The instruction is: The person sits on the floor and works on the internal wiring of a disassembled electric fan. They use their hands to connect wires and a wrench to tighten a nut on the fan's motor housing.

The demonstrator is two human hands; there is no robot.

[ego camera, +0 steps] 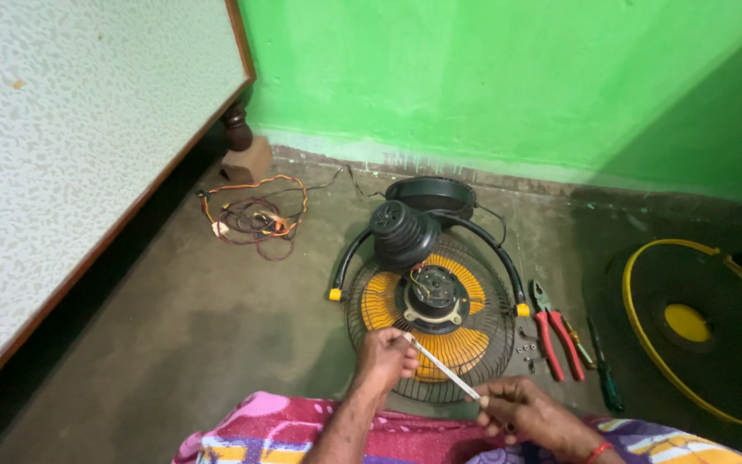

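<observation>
A dismantled floor fan lies on the floor in front of me: a wire guard (371, 331) with yellow blades (380, 301) under it and the bare motor (433, 298) in the middle. A black motor cover (403, 232) and the fan's black base (431, 196) with its curved bracket lie just behind. My left hand (386, 357) pinches one end of a thin white strip (441, 368) over the guard's near edge. My right hand (521, 408) holds the strip's other end, lower and to the right.
Red-handled pliers (558, 339), a screwdriver (605, 378) and several small screws (526, 346) lie right of the fan. A second guard with a yellow rim (689, 322) is at far right. Tangled wires (255, 215) lie by a table leg (238, 129); a patterned tabletop (62, 129) fills the left. Green wall behind.
</observation>
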